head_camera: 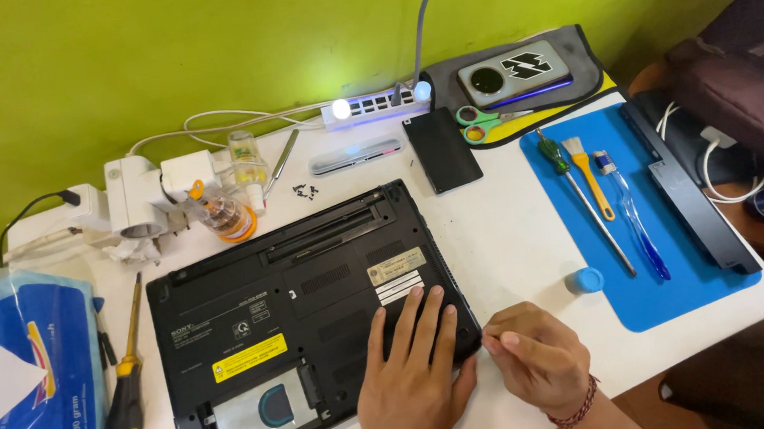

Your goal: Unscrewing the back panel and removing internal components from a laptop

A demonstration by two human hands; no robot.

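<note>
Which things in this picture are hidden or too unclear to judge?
Head view only:
- Laptop corner: covered by the left hand.
- Right hand: fingertips curled at the laptop's edge; whether they pinch anything is too small to tell.
- Blue bag: cut off by the left edge.
- Screws: too small to count.

Your left hand covers the near right corner of the laptop; its wrist runs off the bottom edge. Whatever your right hand pinches at that corner is too small to tell (fingertips curled over it). Laptop's near edge, left of your left hand, is cut off too. Far left, the blue-white bag is cropped. Screws beyond your hands: count unreadable. Far right, the dark bag is cropped.
</note>
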